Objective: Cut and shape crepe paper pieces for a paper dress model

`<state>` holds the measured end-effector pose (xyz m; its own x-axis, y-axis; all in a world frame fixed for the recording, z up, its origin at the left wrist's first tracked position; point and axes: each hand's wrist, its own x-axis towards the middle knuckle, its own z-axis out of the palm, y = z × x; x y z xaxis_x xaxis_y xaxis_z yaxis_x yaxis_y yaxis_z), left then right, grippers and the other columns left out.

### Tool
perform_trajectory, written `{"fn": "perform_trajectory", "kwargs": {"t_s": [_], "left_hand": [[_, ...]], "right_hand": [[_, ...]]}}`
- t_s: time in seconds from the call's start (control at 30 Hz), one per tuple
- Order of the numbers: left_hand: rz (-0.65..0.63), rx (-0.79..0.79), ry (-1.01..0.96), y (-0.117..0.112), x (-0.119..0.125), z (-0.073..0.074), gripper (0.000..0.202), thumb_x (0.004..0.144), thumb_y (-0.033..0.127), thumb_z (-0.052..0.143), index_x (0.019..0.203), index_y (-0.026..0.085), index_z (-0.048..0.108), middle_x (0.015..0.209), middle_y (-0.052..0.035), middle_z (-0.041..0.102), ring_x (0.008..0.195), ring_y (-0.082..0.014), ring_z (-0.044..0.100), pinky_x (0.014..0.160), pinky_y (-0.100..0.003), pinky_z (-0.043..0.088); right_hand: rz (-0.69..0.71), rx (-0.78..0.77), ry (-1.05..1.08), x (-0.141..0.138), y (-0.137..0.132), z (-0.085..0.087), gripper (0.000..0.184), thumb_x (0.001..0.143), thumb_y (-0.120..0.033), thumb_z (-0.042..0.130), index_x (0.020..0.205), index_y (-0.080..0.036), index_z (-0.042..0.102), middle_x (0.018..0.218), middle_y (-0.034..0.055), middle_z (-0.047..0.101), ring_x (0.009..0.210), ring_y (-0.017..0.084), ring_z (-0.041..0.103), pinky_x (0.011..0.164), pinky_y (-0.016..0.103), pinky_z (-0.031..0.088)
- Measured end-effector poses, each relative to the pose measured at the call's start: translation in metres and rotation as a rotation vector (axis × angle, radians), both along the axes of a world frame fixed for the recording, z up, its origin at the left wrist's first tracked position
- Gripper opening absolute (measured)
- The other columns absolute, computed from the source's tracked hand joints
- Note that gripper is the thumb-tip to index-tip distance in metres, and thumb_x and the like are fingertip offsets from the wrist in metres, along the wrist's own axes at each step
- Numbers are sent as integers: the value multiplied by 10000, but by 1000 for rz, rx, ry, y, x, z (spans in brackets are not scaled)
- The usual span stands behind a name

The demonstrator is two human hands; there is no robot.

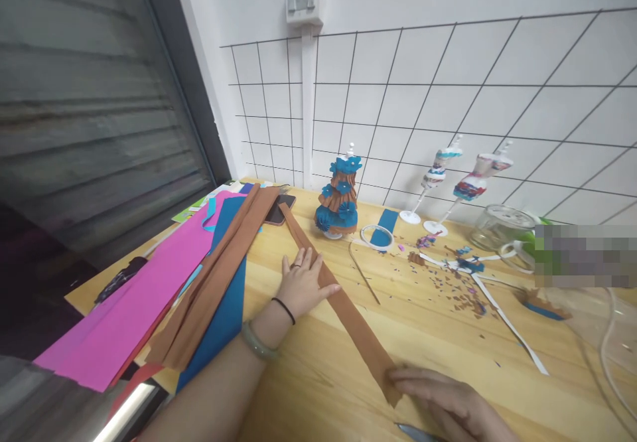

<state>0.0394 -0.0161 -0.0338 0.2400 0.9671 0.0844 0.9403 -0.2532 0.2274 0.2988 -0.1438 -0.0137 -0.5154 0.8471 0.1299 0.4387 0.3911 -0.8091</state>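
Note:
A long brown strip of crepe paper (353, 319) lies slantwise across the wooden table. My left hand (302, 283) rests on its upper part with fingers spread, pressing it against the tabletop. At the strip's near end, my right hand (450, 399) touches the paper with its fingers stretched out; the thumb cannot be made out. A pointed metal blade (415, 433), perhaps of scissors, pokes out below my right hand, its rest cut off by the frame. Behind the strip stands a small dress form (341, 196) covered in brown ruffles and blue paper flowers.
Pink (149, 296), brown (223, 276) and blue crepe paper (219, 336) are piled at left, near a phone (279, 209). A white ring (377, 237), paper scraps (462, 289), two dress forms (440, 170) and a glass jar (502, 226) stand or lie to the right.

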Motion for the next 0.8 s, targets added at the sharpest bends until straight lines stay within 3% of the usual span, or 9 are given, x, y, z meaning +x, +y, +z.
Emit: {"fn": "perform_trajectory", "kwargs": {"t_s": [0.1, 0.27, 0.47, 0.63, 0.8], "left_hand": [[1, 61, -5, -5, 0, 4, 795, 760, 703, 328, 1358, 180, 310, 1438, -160, 253, 1328, -331, 164, 1028, -568, 128], [-10, 126, 3, -18, 7, 9, 682, 785, 629, 400, 1275, 156, 430, 1313, -164, 437, 1206, -307, 376, 979, -424, 300], [1, 111, 51, -12, 4, 5, 646, 786, 617, 414, 1247, 168, 466, 1334, -167, 418, 1241, -320, 333, 995, -476, 251], [44, 64, 52, -3, -3, 5, 616, 802, 602, 401, 1251, 186, 467, 1355, -156, 401, 1252, -329, 317, 999, -506, 215], [6, 125, 33, -12, 2, 15, 583, 791, 578, 454, 1226, 190, 476, 1313, -142, 433, 1211, -318, 357, 983, -451, 267]], "right_hand": [[11, 23, 35, -7, 5, 7, 292, 886, -348, 445, 947, -236, 707, 1017, 98, 693, 946, 212, 650, 821, 278, 520], [9, 15, 72, -19, 11, 14, 236, 860, -338, 507, 955, -234, 697, 1014, 100, 693, 935, 210, 651, 810, 282, 522], [128, -128, 49, -37, 18, 18, 289, 917, -271, 394, 908, -210, 677, 968, 75, 680, 882, 176, 642, 797, 275, 504], [75, -104, 80, -42, 23, 1, 285, 909, -290, 402, 910, -195, 670, 974, 90, 671, 896, 177, 632, 807, 281, 507], [52, -81, 103, -42, 21, -4, 270, 895, -293, 432, 864, -192, 681, 921, 87, 677, 873, 176, 632, 798, 274, 513]]}}
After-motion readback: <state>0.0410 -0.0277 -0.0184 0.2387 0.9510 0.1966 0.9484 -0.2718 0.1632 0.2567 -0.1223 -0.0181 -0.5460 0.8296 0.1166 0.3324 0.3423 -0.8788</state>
